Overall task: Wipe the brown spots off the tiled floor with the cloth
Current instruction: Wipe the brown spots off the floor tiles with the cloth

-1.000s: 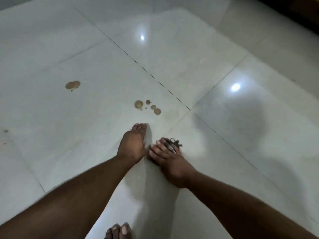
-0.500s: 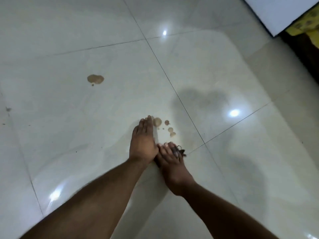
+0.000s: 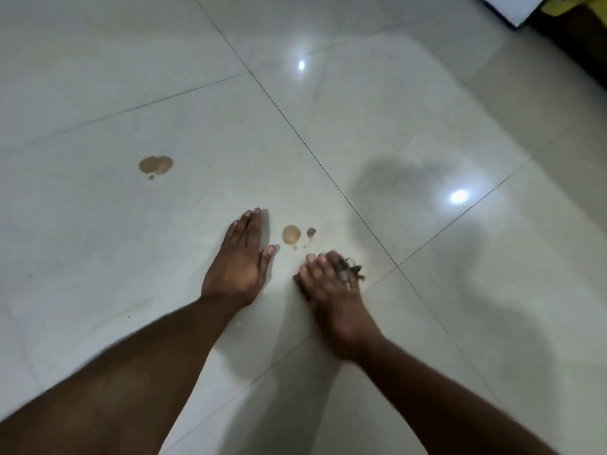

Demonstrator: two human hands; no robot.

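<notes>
Glossy pale tiled floor (image 3: 98,93) fills the whole view, crossed by thin dark grout lines and catching two bright reflections of lamps.

Nearest the camera, two bare forearms reach forward from the bottom edge. The left hand (image 3: 238,262) lies flat, palm down on the tile, its fingers (image 3: 244,233) straight and close together, the thumb spread toward the right; it grips nothing. Just beside it, on the same tile, the right hand (image 3: 330,290) is curled over a small dark cloth (image 3: 348,269), frayed bits of which stick out past the knuckles. That hand is blurred, so how tightly it is closed cannot be told exactly, but the cloth sits bunched under and between its bent fingers, pressed at the floor.

Just beyond the right hand, and between the two hands' tips, lies a round brown spot (image 3: 291,234) with a smaller dark spot (image 3: 311,231) close on its right and tiny specks under them. The cloth is near these but apart from them.

Farther off and to the left, well apart from the hands, a larger brown blotch (image 3: 155,165) sits on the same tile.

At the far top right corner, a white panel (image 3: 512,8) and something yellow (image 3: 558,4) edge a dark area.
</notes>
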